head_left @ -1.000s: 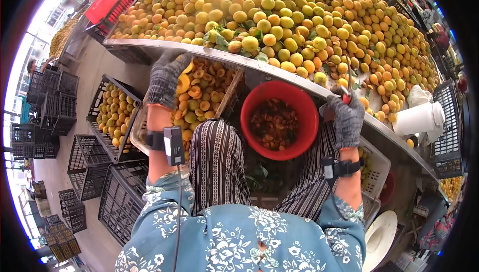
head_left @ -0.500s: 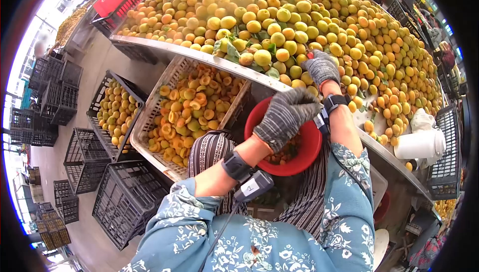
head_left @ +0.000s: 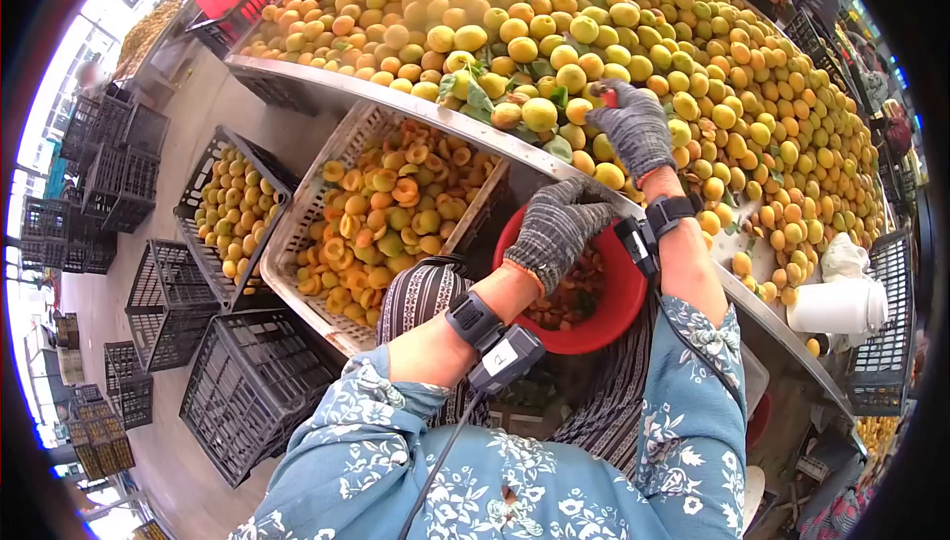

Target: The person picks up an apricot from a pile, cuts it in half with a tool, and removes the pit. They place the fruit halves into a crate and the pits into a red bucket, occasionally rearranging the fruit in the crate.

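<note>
My right hand (head_left: 634, 131), in a grey knit glove, reaches over the heaped apricots (head_left: 539, 114) near the table's front edge. Its fingers are closed on a small red tool (head_left: 609, 97), of which only a short piece shows at the fingertips. Over the rim of a red bowl (head_left: 633, 288) hangs my gloved left hand (head_left: 560, 230), fingers curled together; what they hold, if anything, is hidden. Dark reddish-brown bits (head_left: 579, 293) lie inside the bowl, between my knees.
A white crate (head_left: 287, 253) of split apricots (head_left: 381, 218) stands left of my knee. Beyond it is a black crate (head_left: 213, 253) of whole apricots (head_left: 233, 208). Black crates (head_left: 252, 382) are stacked on the floor. A white container (head_left: 836, 306) sits at the right edge.
My left hand has lowered and moved left, away from my right wrist, closer to the bowl. My right hand has shifted slightly up over the apricots. The view has shifted a little.
</note>
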{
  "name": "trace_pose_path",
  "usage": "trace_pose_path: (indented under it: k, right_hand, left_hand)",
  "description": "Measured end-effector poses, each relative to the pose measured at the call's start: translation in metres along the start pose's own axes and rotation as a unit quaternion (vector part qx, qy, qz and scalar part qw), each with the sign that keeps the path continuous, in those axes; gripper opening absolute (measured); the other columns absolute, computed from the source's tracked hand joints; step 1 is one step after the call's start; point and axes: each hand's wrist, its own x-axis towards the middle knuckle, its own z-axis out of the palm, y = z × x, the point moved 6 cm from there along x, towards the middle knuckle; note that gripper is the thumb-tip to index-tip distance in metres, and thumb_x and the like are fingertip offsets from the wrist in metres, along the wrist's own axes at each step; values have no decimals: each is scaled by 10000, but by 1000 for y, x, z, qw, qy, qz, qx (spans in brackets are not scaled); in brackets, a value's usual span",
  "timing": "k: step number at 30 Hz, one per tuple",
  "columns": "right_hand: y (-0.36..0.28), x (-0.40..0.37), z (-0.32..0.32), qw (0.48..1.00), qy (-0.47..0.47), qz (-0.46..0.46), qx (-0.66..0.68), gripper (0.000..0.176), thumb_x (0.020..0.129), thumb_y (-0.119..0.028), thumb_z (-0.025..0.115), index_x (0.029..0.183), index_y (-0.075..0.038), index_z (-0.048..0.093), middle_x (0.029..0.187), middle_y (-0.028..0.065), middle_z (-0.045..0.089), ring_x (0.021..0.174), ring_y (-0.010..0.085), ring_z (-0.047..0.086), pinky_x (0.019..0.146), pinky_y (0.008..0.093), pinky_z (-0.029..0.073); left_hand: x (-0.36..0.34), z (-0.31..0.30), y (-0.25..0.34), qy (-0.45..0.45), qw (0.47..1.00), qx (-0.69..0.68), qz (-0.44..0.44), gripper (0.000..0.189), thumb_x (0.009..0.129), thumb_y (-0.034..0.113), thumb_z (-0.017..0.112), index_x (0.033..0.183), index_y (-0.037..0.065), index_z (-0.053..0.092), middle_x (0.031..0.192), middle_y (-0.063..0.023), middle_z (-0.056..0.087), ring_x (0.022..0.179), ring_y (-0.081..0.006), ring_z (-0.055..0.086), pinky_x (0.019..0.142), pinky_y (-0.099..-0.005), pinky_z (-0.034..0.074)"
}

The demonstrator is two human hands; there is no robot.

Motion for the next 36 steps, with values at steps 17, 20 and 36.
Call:
trace_pose_path:
  k: [17, 20, 36]
  right_hand:
    - [-36, -68, -18, 820, -97, 120, 551, 532, 668, 37, 716, 1180, -55, 602, 988, 52, 644, 830, 120, 616, 687, 223, 514]
    - [-45, -99, -27, 856, -28, 9, 516, 544, 677, 63, 730, 1192, -42, 592, 1037, 55, 642, 943, 130, 604, 811, 257, 517]
    - [-3, -224, -63, 839, 31, 195, 507, 251, 907, -268, 598, 1022, -45, 615, 658, -14, 556, 479, 46, 454, 421, 187, 326]
  left_hand:
    - [7, -28, 1, 65, 959, -270, -62, 187, 907, 220, 601, 1048, 99, 620, 880, 1, 629, 793, -112, 605, 651, -263, 507]
    - [-3, -10, 16, -9, 960, -279, -24, 246, 899, 270, 619, 1043, 72, 610, 913, -21, 614, 815, -95, 579, 620, -253, 490]
    - [-19, 19, 29, -252, 933, -257, -9, 566, 755, 75, 716, 1274, 19, 498, 1020, -58, 599, 884, -144, 605, 775, -273, 534]
